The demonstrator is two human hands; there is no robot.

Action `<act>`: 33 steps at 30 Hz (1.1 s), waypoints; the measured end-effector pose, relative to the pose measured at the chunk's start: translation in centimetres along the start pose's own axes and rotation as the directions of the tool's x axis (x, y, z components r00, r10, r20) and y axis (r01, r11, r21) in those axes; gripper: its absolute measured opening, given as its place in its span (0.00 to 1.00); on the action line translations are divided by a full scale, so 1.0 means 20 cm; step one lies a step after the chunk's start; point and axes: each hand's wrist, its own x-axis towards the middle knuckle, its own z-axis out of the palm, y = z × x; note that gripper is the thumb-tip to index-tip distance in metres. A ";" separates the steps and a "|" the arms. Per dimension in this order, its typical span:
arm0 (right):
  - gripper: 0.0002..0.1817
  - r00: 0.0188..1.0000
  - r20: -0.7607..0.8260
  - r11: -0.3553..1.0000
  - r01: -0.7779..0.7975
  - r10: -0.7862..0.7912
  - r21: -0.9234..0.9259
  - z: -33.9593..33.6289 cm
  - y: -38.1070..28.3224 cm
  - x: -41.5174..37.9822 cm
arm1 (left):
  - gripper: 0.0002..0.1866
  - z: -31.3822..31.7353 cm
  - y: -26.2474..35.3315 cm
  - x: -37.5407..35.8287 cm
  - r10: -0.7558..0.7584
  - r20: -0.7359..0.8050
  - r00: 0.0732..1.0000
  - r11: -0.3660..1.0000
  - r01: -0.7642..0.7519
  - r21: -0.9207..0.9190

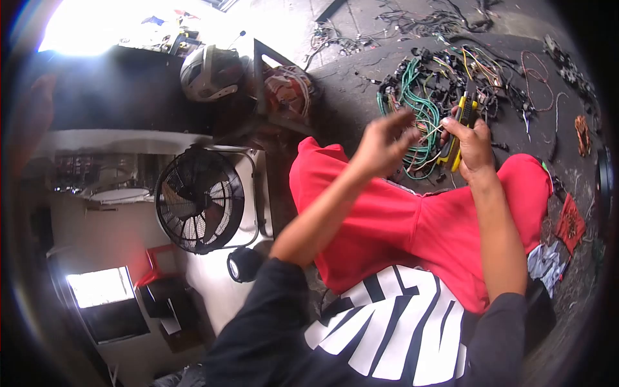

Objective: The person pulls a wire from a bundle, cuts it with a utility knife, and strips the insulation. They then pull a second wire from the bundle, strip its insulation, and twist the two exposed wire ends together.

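Observation:
My right hand [472, 143] is wrapped round a yellow and black hand tool [465, 113], which points up and away from me. A thin pale wire [433, 131] runs near its thumb. To the left, my left hand [385, 143] is raised beside the wires, blurred by motion; its fingers look apart, and nothing is visible in them. Beyond both hands lies a tangled heap of wiring with green wires [419, 97] and black connectors. Some wires are hidden behind my hands.
Loose wires [438, 19] spread over the dark floor [361, 122]. A helmet [213, 72] and a metal frame [259, 77] stand left of the heap. A large black fan [200, 200] is farther left. A red packet [570, 224] and grey cloth [547, 266] lie at right.

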 end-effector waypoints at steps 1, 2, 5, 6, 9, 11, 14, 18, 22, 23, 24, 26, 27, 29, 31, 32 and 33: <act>0.10 0.998 0.025 0.995 -0.062 0.060 0.076 0.00 -0.01 0.00 | 0.19 0.10 0.00 -0.07 -0.037 -0.041 0.998 0.984 0.029 -0.175; 0.11 0.995 0.057 0.993 -0.085 0.081 0.084 -0.01 0.01 0.01 | 0.17 0.15 -0.01 -0.10 -0.201 -0.025 0.979 0.928 0.182 -0.326; 0.11 0.988 0.034 0.985 -0.153 0.150 0.077 -0.02 0.01 -0.01 | 0.10 0.17 0.02 -0.13 -0.386 -0.010 0.923 0.828 0.342 -0.444; 0.10 0.988 0.017 0.987 -0.151 0.150 0.057 -0.03 0.01 -0.01 | 0.09 0.15 0.03 -0.12 -0.379 -0.012 0.926 0.826 0.332 -0.455; 0.09 1.000 -0.026 0.983 -0.020 0.015 -0.185 -0.02 -0.02 0.02 | 0.07 0.13 0.00 -0.10 -0.404 -0.066 0.912 0.765 0.297 -0.572; 0.09 0.976 0.082 0.872 0.218 -0.203 -0.438 -0.03 0.01 0.03 | 0.07 0.10 0.00 -0.08 -0.459 -0.059 0.887 0.679 0.307 -0.667; 0.12 0.889 0.308 0.471 0.443 -0.339 -0.762 -0.01 0.01 -0.03 | 0.06 0.09 0.00 -0.08 -0.451 -0.078 0.889 0.673 0.281 -0.684; 0.20 0.891 0.406 0.292 0.451 -0.201 -0.843 0.05 0.07 -0.10 | 0.07 0.09 -0.04 -0.09 -0.447 -0.101 0.889 0.653 0.247 -0.716; 0.19 0.901 0.399 0.178 0.426 -0.170 -0.887 0.07 0.07 -0.06 | 0.08 0.08 -0.03 -0.09 -0.464 -0.088 0.882 0.636 0.262 -0.725; 0.18 0.897 0.403 0.155 0.430 -0.179 -0.889 0.07 0.07 -0.06 | 0.09 0.09 -0.03 -0.09 -0.461 -0.084 0.883 0.637 0.263 -0.725; 0.17 0.894 0.407 0.131 0.433 -0.187 -0.892 0.07 0.07 -0.06 | 0.09 0.09 -0.03 -0.09 -0.460 -0.087 0.884 0.649 0.268 -0.712; 0.15 0.890 0.410 0.086 0.433 -0.200 -0.897 0.08 0.07 -0.07 | 0.10 0.10 -0.04 -0.10 -0.460 -0.091 0.883 0.669 0.278 -0.689; 0.14 0.888 0.411 0.065 0.431 -0.205 -0.900 0.09 0.07 -0.08 | 0.10 0.10 -0.04 -0.10 -0.463 -0.082 0.882 0.657 0.280 -0.700; 0.13 0.883 0.411 0.048 0.432 -0.226 -0.901 0.09 0.09 -0.08 | 0.10 0.11 -0.02 -0.10 -0.470 -0.068 0.880 0.631 0.280 -0.724; 0.13 0.876 0.406 0.059 0.434 -0.260 -0.899 0.08 0.12 -0.06 | 0.09 0.11 -0.02 -0.10 -0.459 -0.054 0.887 0.610 0.270 -0.745; 0.12 0.877 0.403 0.050 0.429 -0.262 -0.902 0.08 0.12 -0.06 | 0.09 0.11 -0.02 -0.10 -0.452 -0.044 0.891 0.599 0.267 -0.755; 0.12 0.878 0.399 0.039 0.423 -0.266 -0.905 0.07 0.11 -0.06 | 0.09 0.11 -0.02 -0.10 -0.452 -0.049 0.890 0.611 0.269 -0.745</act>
